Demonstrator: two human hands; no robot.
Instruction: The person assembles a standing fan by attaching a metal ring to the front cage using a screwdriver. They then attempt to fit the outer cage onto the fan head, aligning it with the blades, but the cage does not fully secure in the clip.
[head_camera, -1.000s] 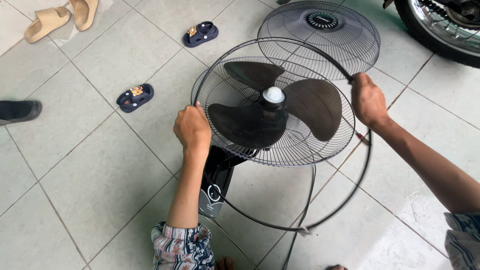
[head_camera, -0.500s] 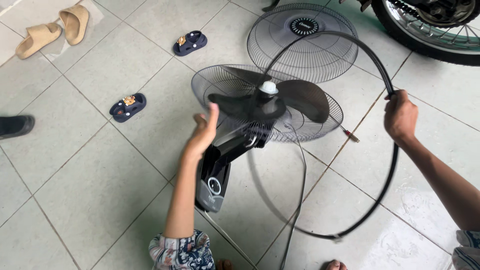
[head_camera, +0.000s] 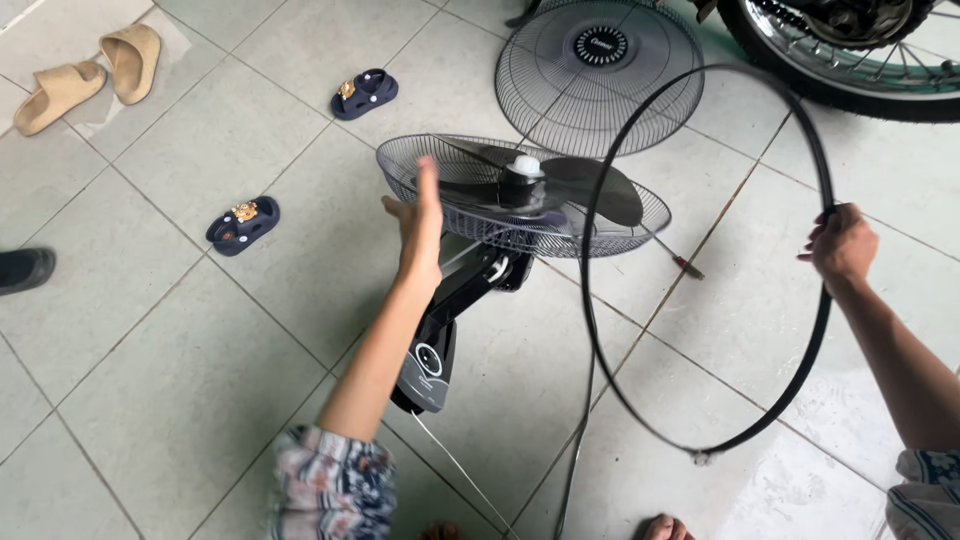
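A black fan (head_camera: 520, 215) lies on the tiled floor with its rear wire grille (head_camera: 610, 225), dark blades and white hub cap facing up. My left hand (head_camera: 420, 220) is open, fingers straight, held at the grille's left rim. My right hand (head_camera: 842, 243) grips a thin black guard ring (head_camera: 590, 300), held off to the right of the fan, tilted, with its lower edge near the floor. The fan's black control body (head_camera: 430, 365) lies toward me.
The loose front grille (head_camera: 600, 75) lies on the floor behind the fan. A motorcycle wheel (head_camera: 850, 55) stands at top right. Small blue sandals (head_camera: 240, 222) (head_camera: 363, 92), beige slippers (head_camera: 85, 72), a dark shoe (head_camera: 22, 268), a small screwdriver (head_camera: 685, 265) and a cord lie around.
My left hand let go of the guard ring and opened beside the grille. My right hand swung the ring off the fan to the right. The fan tipped flatter.
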